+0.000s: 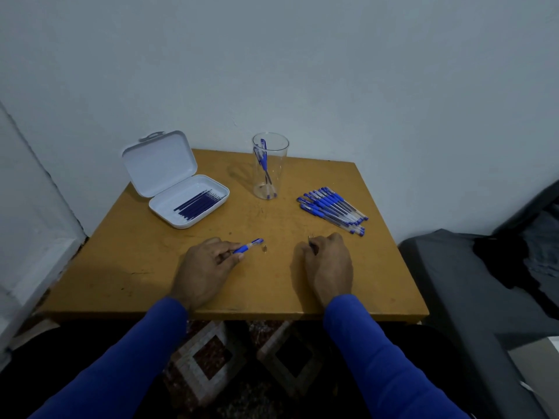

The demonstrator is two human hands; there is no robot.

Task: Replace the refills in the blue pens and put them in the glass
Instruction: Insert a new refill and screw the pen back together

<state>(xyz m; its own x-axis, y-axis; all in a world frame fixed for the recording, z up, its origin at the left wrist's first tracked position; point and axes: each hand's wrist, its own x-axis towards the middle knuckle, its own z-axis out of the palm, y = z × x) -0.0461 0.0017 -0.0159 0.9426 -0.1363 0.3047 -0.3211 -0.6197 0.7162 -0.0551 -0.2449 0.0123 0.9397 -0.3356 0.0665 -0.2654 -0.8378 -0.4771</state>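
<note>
Two hands (pixel 208 269) are showing. One glass (pixel 270 166) is standing at twelve o'clock, holding two pens. One open box (pixel 175 179) is lying at ten o'clock. Roughly ten pens (pixel 332 210) are lying at two o'clock.

Two arms enter from the bottom of the frame, each in a long bright blue sleeve: the left sleeve (pixel 127 358) and the right sleeve (pixel 381 358). The cloth is plain, smooth and close-fitting, with soft folds. Each sleeve ends at the wrist, leaving the left hand (pixel 202 267) and right hand (pixel 328 264) bare.
</note>
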